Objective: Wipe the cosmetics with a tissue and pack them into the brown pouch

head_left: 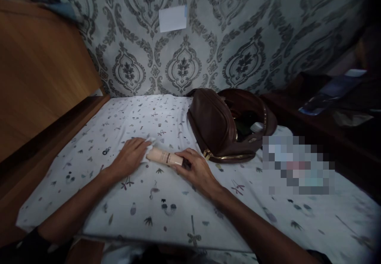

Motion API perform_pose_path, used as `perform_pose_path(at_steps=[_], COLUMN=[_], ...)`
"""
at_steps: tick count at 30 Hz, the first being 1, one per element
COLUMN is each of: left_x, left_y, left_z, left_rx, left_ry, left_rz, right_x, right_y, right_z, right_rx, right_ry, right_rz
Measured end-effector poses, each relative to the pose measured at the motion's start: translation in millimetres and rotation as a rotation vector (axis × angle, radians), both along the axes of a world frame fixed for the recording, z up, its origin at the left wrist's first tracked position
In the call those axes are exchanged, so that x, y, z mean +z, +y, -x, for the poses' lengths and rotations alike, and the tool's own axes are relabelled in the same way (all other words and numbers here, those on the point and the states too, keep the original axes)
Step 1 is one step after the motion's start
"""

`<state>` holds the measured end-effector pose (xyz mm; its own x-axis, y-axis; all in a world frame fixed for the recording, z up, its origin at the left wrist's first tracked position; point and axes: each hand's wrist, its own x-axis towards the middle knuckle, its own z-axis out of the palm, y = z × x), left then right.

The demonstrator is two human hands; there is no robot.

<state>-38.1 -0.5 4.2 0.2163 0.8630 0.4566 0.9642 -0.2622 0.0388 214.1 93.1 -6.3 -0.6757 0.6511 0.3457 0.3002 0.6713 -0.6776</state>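
Observation:
A beige tube [164, 157] with a dark cap lies nearly level over the white patterned cloth [133, 216]. My right hand [198, 169] grips it at the capped end, thumb and fingers on either side. At the tube's other end, my left hand [131, 157] has its fingers closed on a thin white wipe or tissue [149, 147], which touches the tube's tip. Just beyond my right hand stands a brown leather bag [212, 123] with gold zips; its main compartment gapes, showing dark items and something white inside.
A blurred, pixelated item [297, 167] lies right of the bag. On the left rises a wooden panel [44, 66]. The patterned wall behind carries a white card [173, 19]. A clear plastic packet [330, 91] rests on dark furniture at the right.

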Motion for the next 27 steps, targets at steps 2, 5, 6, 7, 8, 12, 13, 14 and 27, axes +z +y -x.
perform_pose_path(at_steps=[2, 5, 6, 7, 8, 12, 13, 14, 27], left_x=[-2.9, -5.6, -5.6, -5.1, -4.1, 4.8, 7.7, 10.5, 7.1], left_y=[-0.9, -2.2, -2.6, -3.1, -3.7, -5.7, -6.1, -6.5, -3.4], left_z=[12.9, 21.8, 22.4, 21.8, 20.2, 1.3, -7.0, -16.5, -39.9], left_rx=[0.073, 0.108, 0.113, 0.126, 0.149, 0.181, 0.143, 0.086, -0.079], left_ry=[-0.079, -0.164, -0.161, -0.141, -0.112, -0.036, -0.036, -0.032, 0.379], left_rz=[0.020, 0.039, 0.036, 0.021, -0.004, -0.169, -0.206, -0.236, -0.149], right_x=[-2.2, -4.5, -4.7, -4.8, -4.7, -2.6, -1.7, -0.7, 6.6], right_y=[0.6, 0.6, 0.3, 0.0, -0.5, -2.6, -3.2, -3.8, -5.6], right_z=[-0.1, -0.3, -0.4, -0.4, -0.5, -0.4, -0.4, -0.3, 0.7], right_rx=[-0.010, -0.006, -0.001, 0.003, 0.004, -0.017, -0.019, -0.020, -0.047], right_ry=[-0.002, 0.012, 0.026, 0.043, 0.057, 0.083, 0.087, 0.095, 0.149], right_rz=[0.005, -0.003, -0.009, -0.012, -0.010, 0.015, 0.023, 0.032, 0.306])
